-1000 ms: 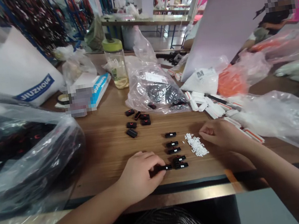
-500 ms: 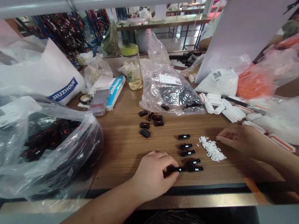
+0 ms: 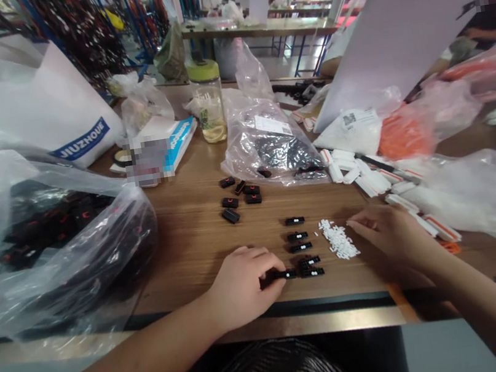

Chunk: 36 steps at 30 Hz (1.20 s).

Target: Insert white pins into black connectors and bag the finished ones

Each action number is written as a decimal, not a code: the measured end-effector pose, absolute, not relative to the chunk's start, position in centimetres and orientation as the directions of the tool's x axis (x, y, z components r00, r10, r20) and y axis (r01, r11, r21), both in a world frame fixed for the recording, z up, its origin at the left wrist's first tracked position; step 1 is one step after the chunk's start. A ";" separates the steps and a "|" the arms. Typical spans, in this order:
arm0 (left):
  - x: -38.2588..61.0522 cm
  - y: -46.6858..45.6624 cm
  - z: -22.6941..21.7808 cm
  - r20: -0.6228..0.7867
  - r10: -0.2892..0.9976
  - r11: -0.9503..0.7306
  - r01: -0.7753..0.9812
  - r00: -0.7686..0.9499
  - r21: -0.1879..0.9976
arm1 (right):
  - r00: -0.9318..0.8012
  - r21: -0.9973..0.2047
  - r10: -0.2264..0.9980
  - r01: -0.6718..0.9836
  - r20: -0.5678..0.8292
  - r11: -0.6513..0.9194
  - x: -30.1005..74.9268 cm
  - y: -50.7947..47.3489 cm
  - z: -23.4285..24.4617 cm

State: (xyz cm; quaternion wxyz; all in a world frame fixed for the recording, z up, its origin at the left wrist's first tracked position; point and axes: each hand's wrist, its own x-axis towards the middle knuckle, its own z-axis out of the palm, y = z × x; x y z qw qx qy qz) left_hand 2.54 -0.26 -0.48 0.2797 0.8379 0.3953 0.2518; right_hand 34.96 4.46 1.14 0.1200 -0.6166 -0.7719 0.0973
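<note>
My left hand (image 3: 250, 286) is closed on a black plastic connector (image 3: 288, 274), held low by the table's front edge; a white dot shows on its side. To its right, several similar black connectors (image 3: 300, 246) with white dots stand in a loose column. My right hand (image 3: 387, 230) is pinched beside a heap of tiny white pegs (image 3: 340, 240). Whatever lies between its fingertips is too small to make out. Farther back lies a group of black connectors (image 3: 229, 203), some with red marks.
A large clear bag of black parts (image 3: 140, 227) fills the left. Behind are a lidded bottle (image 3: 209, 108), a blue-and-white box (image 3: 180, 143) and another plastic bag (image 3: 242, 149). White strips (image 3: 371, 180) and bags of orange (image 3: 403, 133) and white parts (image 3: 352, 133) crowd the right.
The camera view has shifted, so the whole scene sits a little farther left and up. Both hands keep nearly the same pose and place relative to the connectors and pegs.
</note>
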 end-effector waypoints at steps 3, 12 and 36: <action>2.5 -0.3 -0.6 0.200 0.806 -0.529 0.527 0.557 0.665 | -0.160 -0.277 0.987 0.950 -0.026 0.147 35.3 5.0 0.8; 2.7 -0.3 -0.4 0.167 0.840 -0.482 0.568 0.517 0.667 | -0.306 -0.452 0.947 0.835 0.095 0.315 30.9 3.0 3.2; 2.6 -0.3 -0.6 0.169 0.829 -0.487 0.539 0.533 0.687 | -0.681 -0.375 0.719 0.636 0.138 0.674 22.9 0.3 2.8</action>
